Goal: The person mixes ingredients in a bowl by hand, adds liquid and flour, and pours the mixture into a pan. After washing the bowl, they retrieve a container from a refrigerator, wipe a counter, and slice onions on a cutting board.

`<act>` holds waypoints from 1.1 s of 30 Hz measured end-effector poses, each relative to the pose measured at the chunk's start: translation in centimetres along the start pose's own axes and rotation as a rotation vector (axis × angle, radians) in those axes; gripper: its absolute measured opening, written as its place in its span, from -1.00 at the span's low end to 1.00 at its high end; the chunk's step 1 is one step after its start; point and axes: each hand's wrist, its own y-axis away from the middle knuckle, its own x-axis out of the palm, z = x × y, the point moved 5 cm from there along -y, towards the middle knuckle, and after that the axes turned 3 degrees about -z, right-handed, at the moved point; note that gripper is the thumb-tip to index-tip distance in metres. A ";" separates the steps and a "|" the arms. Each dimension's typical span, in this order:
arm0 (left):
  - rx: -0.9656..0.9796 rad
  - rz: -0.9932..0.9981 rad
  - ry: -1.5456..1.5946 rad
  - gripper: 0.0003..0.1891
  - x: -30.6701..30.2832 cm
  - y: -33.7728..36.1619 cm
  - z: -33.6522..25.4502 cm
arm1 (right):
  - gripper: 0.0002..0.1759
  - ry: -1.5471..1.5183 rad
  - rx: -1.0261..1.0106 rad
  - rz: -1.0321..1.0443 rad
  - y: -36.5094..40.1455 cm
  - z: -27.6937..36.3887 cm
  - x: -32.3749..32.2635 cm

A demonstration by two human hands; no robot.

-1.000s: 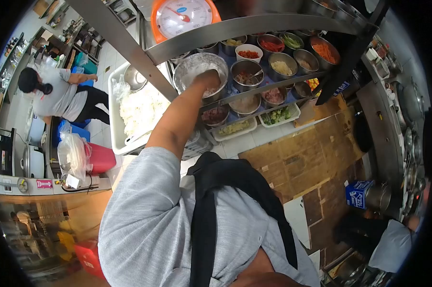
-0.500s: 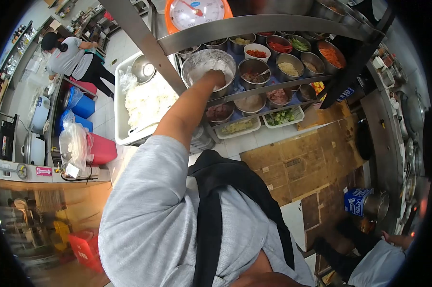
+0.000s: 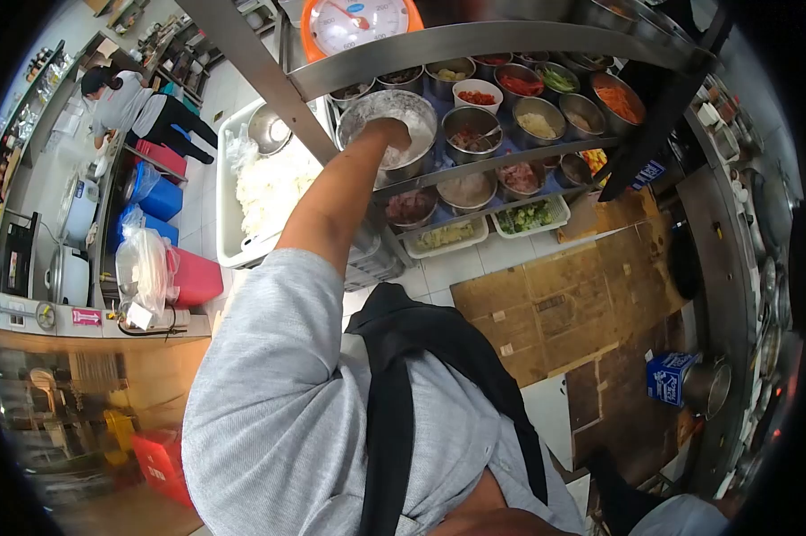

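Some room was left around the left hand (image 3: 391, 134), held inside the rim of a powdery bowl (image 3: 356, 114); its fingers' spread could not be told. The bowl was flanked by a metal post (image 3: 264, 80) and a pot (image 3: 468, 115), and fronted by a rail (image 3: 510, 163). Pale tiles (image 3: 434, 278) were bordered by brown floor covering (image 3: 590, 286).

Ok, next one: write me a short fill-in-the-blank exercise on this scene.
The left hand is inside a metal bowl whose powder is ____ in colour.
The dial scale is edged in ____.
In the picture, the wide tray stands to the ____ of that bowl.
The apron is ____.

Missing words: white; orange; left; black.
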 end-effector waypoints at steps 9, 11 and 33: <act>0.022 0.040 -0.169 -0.60 0.4 1.7 -1.2 | -0.79 0.026 0.077 0.084 -0.1 -0.1 -0.6; 0.006 0.023 -0.163 -0.61 1.4 1.1 -1.2 | -0.77 -0.019 0.112 0.042 -2.7 -2.0 -1.2; 0.971 0.582 2.346 -0.77 2.2 19.5 -5.5 | -0.78 0.500 0.177 0.239 -0.1 5.7 15.0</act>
